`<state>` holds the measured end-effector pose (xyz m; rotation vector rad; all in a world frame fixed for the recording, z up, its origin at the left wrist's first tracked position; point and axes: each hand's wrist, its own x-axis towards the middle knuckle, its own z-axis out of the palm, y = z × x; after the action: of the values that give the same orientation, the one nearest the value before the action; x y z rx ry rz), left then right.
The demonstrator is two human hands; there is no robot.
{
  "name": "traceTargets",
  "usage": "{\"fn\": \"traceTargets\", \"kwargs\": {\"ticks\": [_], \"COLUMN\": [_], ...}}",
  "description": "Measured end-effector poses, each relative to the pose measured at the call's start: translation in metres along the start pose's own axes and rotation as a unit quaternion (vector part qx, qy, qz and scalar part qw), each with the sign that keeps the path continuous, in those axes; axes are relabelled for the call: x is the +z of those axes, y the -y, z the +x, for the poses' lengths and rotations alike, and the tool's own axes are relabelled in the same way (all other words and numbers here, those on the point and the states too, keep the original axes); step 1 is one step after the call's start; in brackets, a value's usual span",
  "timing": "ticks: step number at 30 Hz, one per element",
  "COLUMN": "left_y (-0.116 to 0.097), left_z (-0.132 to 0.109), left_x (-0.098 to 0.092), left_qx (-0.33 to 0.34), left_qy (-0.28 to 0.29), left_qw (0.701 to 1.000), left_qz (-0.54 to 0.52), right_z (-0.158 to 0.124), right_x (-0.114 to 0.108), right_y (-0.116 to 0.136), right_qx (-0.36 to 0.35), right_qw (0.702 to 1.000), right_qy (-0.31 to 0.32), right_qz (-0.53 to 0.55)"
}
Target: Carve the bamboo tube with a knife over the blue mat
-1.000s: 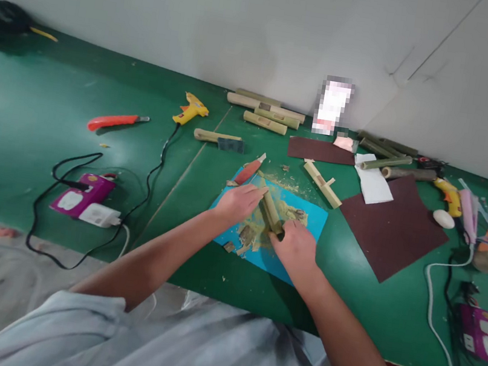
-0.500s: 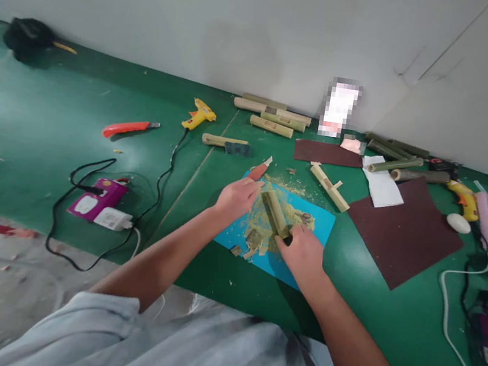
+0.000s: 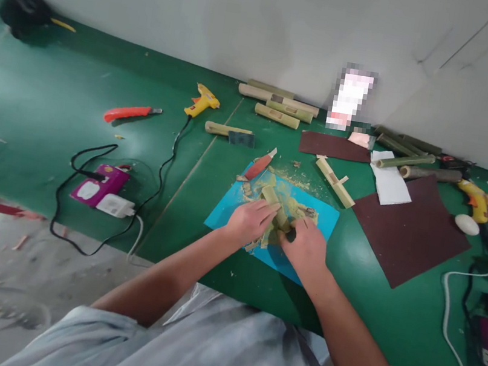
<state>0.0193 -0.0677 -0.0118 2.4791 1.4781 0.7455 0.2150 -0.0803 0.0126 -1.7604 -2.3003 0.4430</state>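
A bamboo tube (image 3: 271,194) lies slanted over a blue sheet (image 3: 226,208) strewn with bamboo shavings and dust. My right hand (image 3: 307,241) is closed around its near end, where a dark hollow opening shows. Fingers of my left hand (image 3: 251,219) close over the tube's middle from the left, hiding part of it; the fingertips are hard to make out. A knife with a reddish handle (image 3: 259,167) and a short pale blade rests at the sheet's upper left edge, touched by neither hand.
Several cut bamboo tubes (image 3: 276,116) line the wall. One notched bamboo piece (image 3: 334,183) lies beside brown sandpaper (image 3: 405,238). On the left are an orange utility knife (image 3: 128,113), a yellow glue gun (image 3: 203,102) and a purple power strip (image 3: 99,186) with cords. A phone (image 3: 351,98) leans on the wall.
My left hand has let go of the red-handled knife, leaving it on the sheet, and moved down and right onto the bamboo tube. My right hand still holds the tube's near end.
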Motion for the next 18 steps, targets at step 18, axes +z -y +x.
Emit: {"fn": "traceTargets", "kwargs": {"ticks": [18], "left_y": [0.018], "left_z": [0.004], "left_x": [-0.005], "left_qx": [0.002], "left_qy": [0.002], "left_qw": [0.999], "left_qz": [0.052], "right_z": [0.000], "right_x": [0.008], "right_y": [-0.003], "right_qx": [0.009], "right_qw": [1.000], "right_qy": [-0.008], "right_qz": [0.007]}}
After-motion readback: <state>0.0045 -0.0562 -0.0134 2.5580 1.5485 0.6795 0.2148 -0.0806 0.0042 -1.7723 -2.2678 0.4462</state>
